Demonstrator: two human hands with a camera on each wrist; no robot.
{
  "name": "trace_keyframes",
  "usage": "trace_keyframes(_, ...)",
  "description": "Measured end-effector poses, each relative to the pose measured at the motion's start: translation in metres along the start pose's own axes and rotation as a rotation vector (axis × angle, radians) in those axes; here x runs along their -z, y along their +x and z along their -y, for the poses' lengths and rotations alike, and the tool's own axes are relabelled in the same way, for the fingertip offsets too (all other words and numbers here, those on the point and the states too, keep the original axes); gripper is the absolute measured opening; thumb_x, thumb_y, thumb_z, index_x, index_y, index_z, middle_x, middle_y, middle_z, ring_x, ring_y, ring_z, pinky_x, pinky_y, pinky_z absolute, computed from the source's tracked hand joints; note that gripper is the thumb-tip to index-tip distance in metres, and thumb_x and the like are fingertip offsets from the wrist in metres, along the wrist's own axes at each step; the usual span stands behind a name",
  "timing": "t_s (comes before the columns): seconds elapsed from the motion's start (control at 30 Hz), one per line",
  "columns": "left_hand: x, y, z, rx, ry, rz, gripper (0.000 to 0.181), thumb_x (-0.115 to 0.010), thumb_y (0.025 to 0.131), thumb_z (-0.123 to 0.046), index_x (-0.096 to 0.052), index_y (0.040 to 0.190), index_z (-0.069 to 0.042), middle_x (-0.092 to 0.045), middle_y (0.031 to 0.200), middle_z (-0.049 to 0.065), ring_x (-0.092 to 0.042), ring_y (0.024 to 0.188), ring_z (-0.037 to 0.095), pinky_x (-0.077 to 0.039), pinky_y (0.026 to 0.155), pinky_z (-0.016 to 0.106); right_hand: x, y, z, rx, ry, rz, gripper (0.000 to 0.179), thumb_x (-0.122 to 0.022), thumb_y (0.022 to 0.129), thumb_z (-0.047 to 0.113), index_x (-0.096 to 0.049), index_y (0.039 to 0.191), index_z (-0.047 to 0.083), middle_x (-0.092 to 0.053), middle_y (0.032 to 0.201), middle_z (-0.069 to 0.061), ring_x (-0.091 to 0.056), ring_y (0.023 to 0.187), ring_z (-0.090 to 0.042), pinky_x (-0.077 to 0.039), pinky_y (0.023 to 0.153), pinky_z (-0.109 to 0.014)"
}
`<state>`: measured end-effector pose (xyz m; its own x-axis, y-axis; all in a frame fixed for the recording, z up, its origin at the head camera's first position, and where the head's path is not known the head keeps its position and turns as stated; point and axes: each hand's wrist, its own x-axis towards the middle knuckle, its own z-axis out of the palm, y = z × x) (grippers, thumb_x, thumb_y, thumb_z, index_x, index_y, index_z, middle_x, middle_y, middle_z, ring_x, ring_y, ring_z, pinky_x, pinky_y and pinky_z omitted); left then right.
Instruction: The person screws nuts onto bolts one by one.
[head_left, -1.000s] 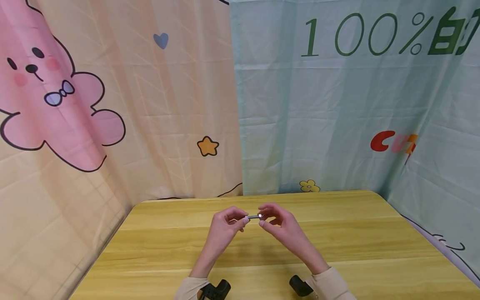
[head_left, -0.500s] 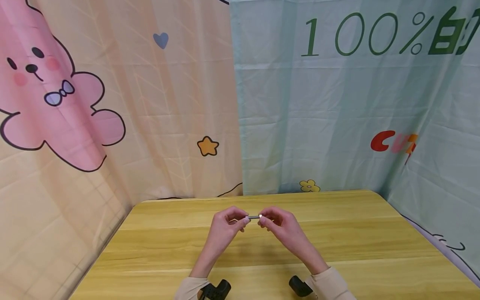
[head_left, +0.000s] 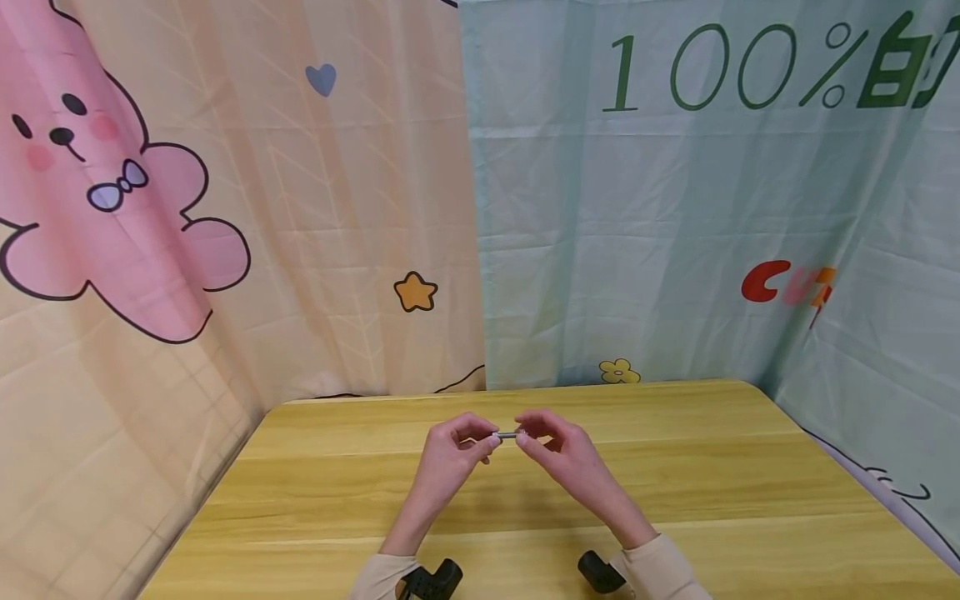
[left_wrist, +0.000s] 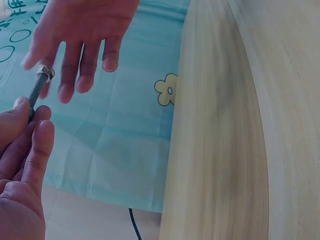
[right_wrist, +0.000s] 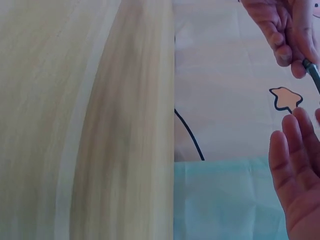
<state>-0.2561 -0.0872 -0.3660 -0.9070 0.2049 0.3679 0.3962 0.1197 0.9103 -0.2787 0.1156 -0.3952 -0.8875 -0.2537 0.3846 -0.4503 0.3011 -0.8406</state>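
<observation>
A short metal bolt [head_left: 507, 435] lies level between the two hands, above the tabletop. My left hand [head_left: 447, 454] pinches its left end between thumb and fingertips; those fingers partly cover that end. In the left wrist view the threaded shank [left_wrist: 36, 90] shows, with a shiny nut [left_wrist: 45, 72] at the far end. Thumb and index finger of my right hand [head_left: 566, 454] are at the nut, one on either side, while the other fingers extend loosely. The right wrist view has the nut out of frame, with part of the bolt [right_wrist: 312, 72] at the edge.
Both hands are over a wooden table [head_left: 337, 500]. Printed curtains [head_left: 360, 208] hang behind and beside it. A black wrist camera [head_left: 433, 579] is strapped at the left sleeve, and another wrist camera [head_left: 602, 572] at the right.
The right fingers, spread around the nut a second ago, closed on it half a second ago and are now somewhat straighter at it. The left hand and bolt stay nearly still.
</observation>
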Motion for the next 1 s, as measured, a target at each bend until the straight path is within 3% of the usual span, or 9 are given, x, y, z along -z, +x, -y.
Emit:
trace_keyframes(0.2,0.0006,0.0007,0.0031,-0.001,-0.014,-0.013,0.011,-0.070,0.089,0.001,-0.069,0.099,0.005,-0.068,0.089,0.012,-0.063,0.073,0.023,-0.055,0.064,0.025,0.0032,0.0006,-0.0004,0.104,0.003,0.028,0.026,-0.071,0.092,0.017,-0.061,0.116,0.020,-0.065,0.106,0.002,-0.062,0.099,-0.018,-0.055,0.081,-0.035)
trace_keyframes(0.37,0.0007,0.0015,0.0041,-0.001,-0.019,-0.018,0.008,-0.070,0.089,0.001,-0.069,0.097,0.003,-0.068,0.089,0.012,-0.062,0.072,0.016,-0.055,0.065,0.026,0.0043,0.0013,-0.0008,0.129,0.012,0.048,0.019,-0.069,0.093,0.014,-0.064,0.112,0.013,-0.066,0.105,-0.001,-0.064,0.096,-0.017,-0.055,0.079,-0.034)
trace_keyframes(0.5,0.0008,0.0013,0.0040,-0.003,-0.015,-0.016,0.008,-0.070,0.089,0.000,-0.069,0.097,0.003,-0.068,0.089,0.011,-0.063,0.073,0.017,-0.056,0.066,0.029,0.0043,0.0007,-0.0013,0.113,0.031,0.053,0.022,-0.068,0.094,0.019,-0.065,0.112,0.007,-0.069,0.101,-0.001,-0.066,0.092,-0.017,-0.055,0.079,-0.034)
trace_keyframes(0.8,0.0000,0.0008,0.0001,-0.001,-0.002,-0.002,0.010,-0.070,0.090,0.000,-0.070,0.099,0.003,-0.068,0.090,0.010,-0.063,0.074,0.018,-0.058,0.071,0.044,0.0015,-0.0007,-0.0005,0.025,0.040,0.025,0.017,-0.064,0.097,0.030,-0.068,0.098,0.014,-0.068,0.083,0.000,-0.065,0.082,-0.030,-0.056,0.073,-0.039)
trace_keyframes(1.0,-0.0004,0.0002,-0.0014,-0.005,0.008,-0.004,0.009,-0.069,0.090,0.000,-0.069,0.099,0.003,-0.068,0.090,0.011,-0.062,0.072,0.018,-0.056,0.067,0.030,0.0002,-0.0002,-0.0001,-0.020,0.034,0.003,0.023,-0.062,0.098,0.036,-0.069,0.101,0.014,-0.068,0.086,-0.001,-0.064,0.084,-0.029,-0.056,0.073,-0.037)
